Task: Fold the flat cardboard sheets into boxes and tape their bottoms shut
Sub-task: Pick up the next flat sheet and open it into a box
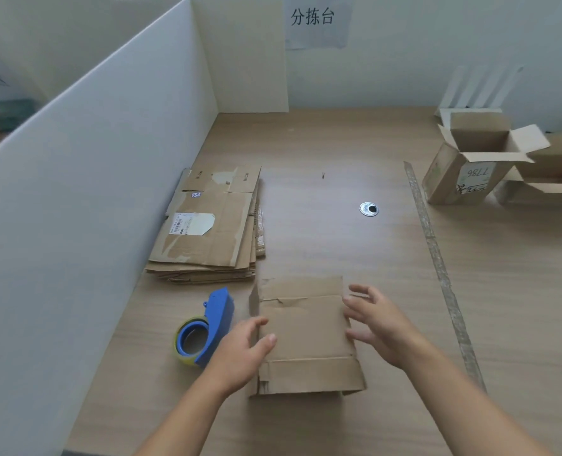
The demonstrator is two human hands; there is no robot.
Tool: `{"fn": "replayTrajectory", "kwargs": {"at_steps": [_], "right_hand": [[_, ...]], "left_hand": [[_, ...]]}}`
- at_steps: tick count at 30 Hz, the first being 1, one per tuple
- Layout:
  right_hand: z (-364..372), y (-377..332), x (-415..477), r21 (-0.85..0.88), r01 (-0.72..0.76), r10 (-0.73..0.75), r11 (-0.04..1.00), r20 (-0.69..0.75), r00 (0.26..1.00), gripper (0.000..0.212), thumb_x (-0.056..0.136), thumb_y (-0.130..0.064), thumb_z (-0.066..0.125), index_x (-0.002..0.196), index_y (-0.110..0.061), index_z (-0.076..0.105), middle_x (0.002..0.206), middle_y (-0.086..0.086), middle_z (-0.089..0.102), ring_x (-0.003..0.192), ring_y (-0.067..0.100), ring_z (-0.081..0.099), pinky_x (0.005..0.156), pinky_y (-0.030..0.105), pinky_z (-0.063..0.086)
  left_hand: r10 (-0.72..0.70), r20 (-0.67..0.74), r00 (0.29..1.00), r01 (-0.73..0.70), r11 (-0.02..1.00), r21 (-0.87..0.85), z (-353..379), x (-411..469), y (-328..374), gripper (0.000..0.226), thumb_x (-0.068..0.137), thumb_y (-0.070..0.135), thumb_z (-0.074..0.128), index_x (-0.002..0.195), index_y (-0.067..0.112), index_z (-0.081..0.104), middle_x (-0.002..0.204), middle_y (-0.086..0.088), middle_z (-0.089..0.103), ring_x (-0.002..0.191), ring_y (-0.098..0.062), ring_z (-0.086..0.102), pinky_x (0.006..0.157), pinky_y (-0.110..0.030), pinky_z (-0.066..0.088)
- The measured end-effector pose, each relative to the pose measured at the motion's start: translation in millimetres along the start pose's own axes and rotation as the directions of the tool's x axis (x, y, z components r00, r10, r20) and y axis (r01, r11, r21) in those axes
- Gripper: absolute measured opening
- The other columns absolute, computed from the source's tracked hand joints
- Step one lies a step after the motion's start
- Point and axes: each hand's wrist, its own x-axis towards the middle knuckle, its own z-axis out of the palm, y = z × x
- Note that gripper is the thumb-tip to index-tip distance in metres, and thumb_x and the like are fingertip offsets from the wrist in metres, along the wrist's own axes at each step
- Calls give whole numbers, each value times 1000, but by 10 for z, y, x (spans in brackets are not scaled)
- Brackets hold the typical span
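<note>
A flat brown cardboard sheet (306,334) lies on the wooden table (388,291) near the front, its left side slightly raised. My left hand (240,353) touches the sheet's left edge, thumb over the top face, fingers loosely bent. My right hand (378,324) hovers at the sheet's right edge with fingers spread, holding nothing. A stack of flat cardboard sheets (207,228) lies behind to the left. A blue tape dispenser (204,330) with a roll of clear tape sits left of my left hand.
A white partition wall (92,159) runs along the table's left side. Folded open boxes (470,166) stand at the far right. A long strip of used tape (437,268) lies across the table's right half. A round metal cable grommet (369,209) is set in the tabletop.
</note>
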Motion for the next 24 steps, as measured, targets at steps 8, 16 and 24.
{"fn": "replayTrajectory", "kwargs": {"at_steps": [8, 16, 24], "right_hand": [[-193, 741, 93, -667, -18, -114, 745, -155, 981, 48, 87, -27, 70, 133, -19, 56, 134, 8, 52, 127, 24, 48, 107, 33, 37], [-404, 964, 95, -540, -144, -21, 829, -288, 957, 53, 87, -26, 71, 137, -18, 53, 124, 12, 62, 114, 27, 58, 100, 36, 44], [-399, 430, -93, -18, 153, -154, 988, -166, 974, 16, 96, -16, 60, 111, -17, 65, 116, 12, 67, 97, 18, 63, 77, 35, 49]], "left_hand": [[-106, 80, 991, 87, 974, 208, 331, 132, -356, 66, 94, 37, 60, 153, 25, 32, 157, 2, 32, 146, -13, 27, 117, -26, 21], [-273, -18, 962, 273, 953, 130, 569, 120, -489, 72, 88, 33, 65, 152, 27, 34, 161, -6, 21, 147, -23, 26, 118, -34, 25], [-292, 57, 955, 295, 903, -313, 257, 120, -258, 45, 99, 34, 58, 142, 25, 48, 130, -2, 59, 101, -14, 60, 86, -29, 54]]}}
